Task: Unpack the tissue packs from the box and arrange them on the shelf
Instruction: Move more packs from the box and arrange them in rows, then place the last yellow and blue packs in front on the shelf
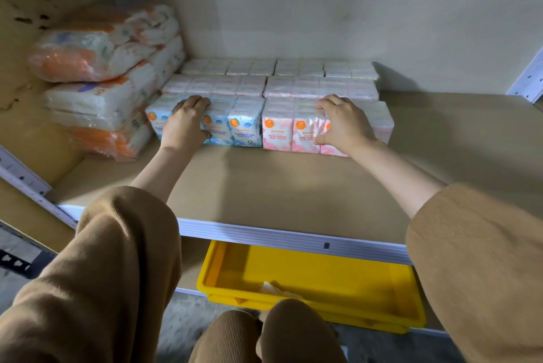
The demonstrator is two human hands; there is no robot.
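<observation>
A yellow plastic tray sits under the shelf, a flat brown board with a ribbed white edge. On the shelf, the left hand grips the shiny blue tissue pack, fingers curled over its top. The right hand grips the pink tissue pack the same way. More blocky packs fill the shelf's back.

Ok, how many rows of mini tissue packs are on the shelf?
3: front row, blue and pink; middle row behind it; back row rearmost. None looks hidden.
</observation>
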